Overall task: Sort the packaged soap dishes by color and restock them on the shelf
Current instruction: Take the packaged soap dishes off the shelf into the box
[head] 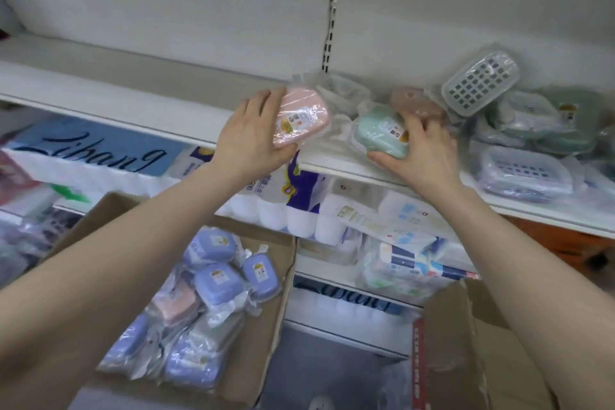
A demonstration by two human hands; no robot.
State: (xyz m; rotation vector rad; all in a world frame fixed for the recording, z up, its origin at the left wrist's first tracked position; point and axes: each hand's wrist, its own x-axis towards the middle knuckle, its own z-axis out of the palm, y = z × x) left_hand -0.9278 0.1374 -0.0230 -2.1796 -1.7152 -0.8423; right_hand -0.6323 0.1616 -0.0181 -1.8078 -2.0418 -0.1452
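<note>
We grip pink dish (301, 116) in left hand (249, 140), green dish (382, 133) in right hand (422, 156); shelf (166, 116) gap lies left of fingers.

Both bare forearms stretched forward and up, left hand (253, 133) turned palm-inward with fingers and thumb curled around a pink pack, right hand (421, 151) palm-down, fingers spread and bent over a green pack, thumb underneath, hands apart
</note>
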